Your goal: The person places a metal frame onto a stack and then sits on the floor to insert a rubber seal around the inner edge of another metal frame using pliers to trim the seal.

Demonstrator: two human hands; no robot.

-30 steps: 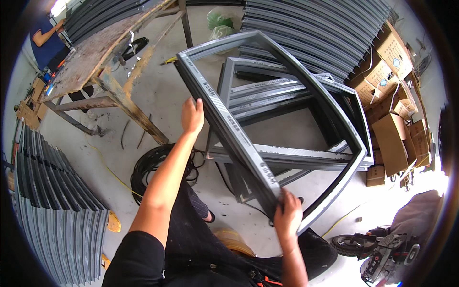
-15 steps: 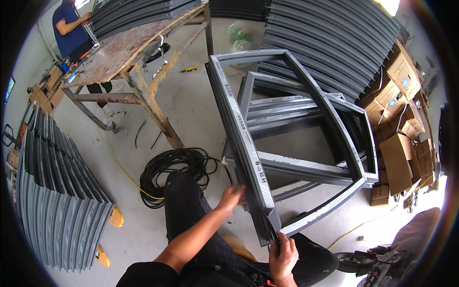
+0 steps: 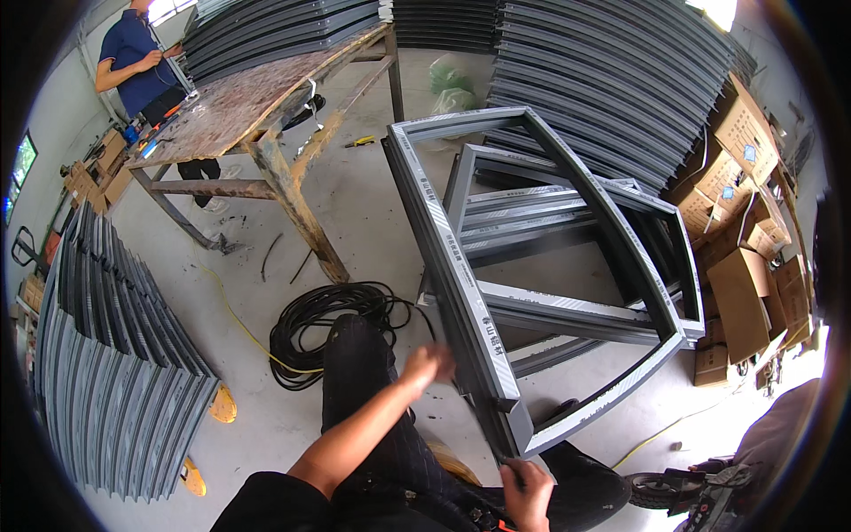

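Observation:
A grey metal window frame (image 3: 490,330) stands tilted in front of me, its lower corner close to my legs. Beside its left rail is my left hand (image 3: 429,365), smeared by motion, with fingers curled round a thin black strip (image 3: 433,330). That strip runs back to a loose black coil (image 3: 297,335) on the floor. Just below the frame's lower corner, my right hand (image 3: 529,495) is closed, pinching what looks like the same black strip where it lies along the rail. Its fingertips partly hide the strip.
More grey frames (image 3: 567,297) lie behind this one. Stacked profiles (image 3: 603,80) rise at the back, others (image 3: 124,381) at left. A worn table (image 3: 266,84) stands far left, a person (image 3: 146,66) beside it. Cardboard boxes (image 3: 740,297) and a wheel (image 3: 654,490) are at right.
The view has shifted, so the scene sits a little lower. My left hand has slid slightly up along the rail; the right stays by the corner. The person at the table has drawn their hands back.

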